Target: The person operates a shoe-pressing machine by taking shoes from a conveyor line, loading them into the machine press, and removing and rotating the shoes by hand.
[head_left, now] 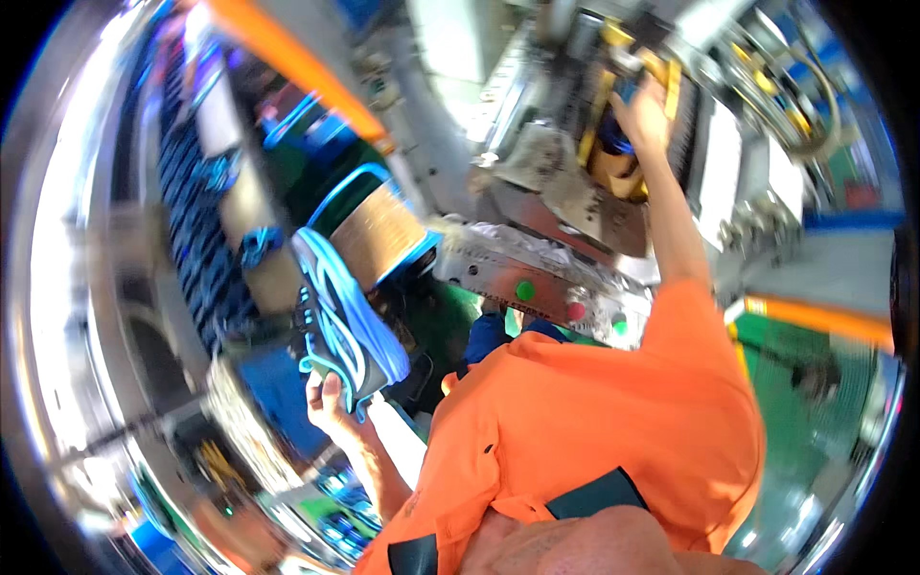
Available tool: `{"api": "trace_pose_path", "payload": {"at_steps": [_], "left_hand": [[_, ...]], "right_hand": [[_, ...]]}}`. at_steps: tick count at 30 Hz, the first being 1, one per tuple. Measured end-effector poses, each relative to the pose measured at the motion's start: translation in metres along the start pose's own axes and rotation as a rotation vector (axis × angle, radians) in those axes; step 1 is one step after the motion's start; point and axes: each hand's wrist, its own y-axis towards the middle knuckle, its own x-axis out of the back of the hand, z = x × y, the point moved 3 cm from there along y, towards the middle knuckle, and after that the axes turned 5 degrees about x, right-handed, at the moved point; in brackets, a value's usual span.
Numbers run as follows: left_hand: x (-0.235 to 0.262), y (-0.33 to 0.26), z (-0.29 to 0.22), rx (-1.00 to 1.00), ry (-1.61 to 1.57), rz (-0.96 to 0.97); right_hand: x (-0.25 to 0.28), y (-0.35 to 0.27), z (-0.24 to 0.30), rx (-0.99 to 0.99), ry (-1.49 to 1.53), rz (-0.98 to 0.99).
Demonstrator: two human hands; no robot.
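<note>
My left hand (333, 407) grips a sneaker (353, 321) at one end, out to my left. The sneaker is grey and black with a bright blue and white sole, tilted with the sole side toward me. My right arm stretches far forward into a machine (594, 172). There my right hand (646, 117) is among yellow bars (674, 88), beside a dark blue shape (613, 134) that I cannot make out. Its thumb stands out to the left, but blur hides what the fingers do.
In front of me, a metal panel (489, 273) carries green and red buttons. A blue-framed stand with a tan top (379, 230) is left of it. Farther left runs a dark patterned strip (192, 211). Orange bars (297, 67) cross at upper left and right.
</note>
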Motion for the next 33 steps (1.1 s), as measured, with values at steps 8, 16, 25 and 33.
{"api": "trace_pose_path", "payload": {"at_steps": [8, 16, 25, 33], "left_hand": [[0.062, -0.103, 0.044, 0.303, -0.216, -0.265], [0.178, -0.2, 0.073, 0.27, -0.539, -0.671], [0.397, -0.194, 0.077, -0.06, -0.598, -1.088], [0.679, -0.087, 0.167, -0.008, -0.555, -1.454]], "right_hand": [[-0.031, -0.294, 0.126, 0.786, 0.667, 0.307], [-0.027, -0.281, 0.192, 0.688, 0.94, 0.281], [0.27, -0.384, 0.585, 1.661, 1.479, 0.069], [0.454, -0.67, 0.832, 2.625, 1.175, -0.574]]}}
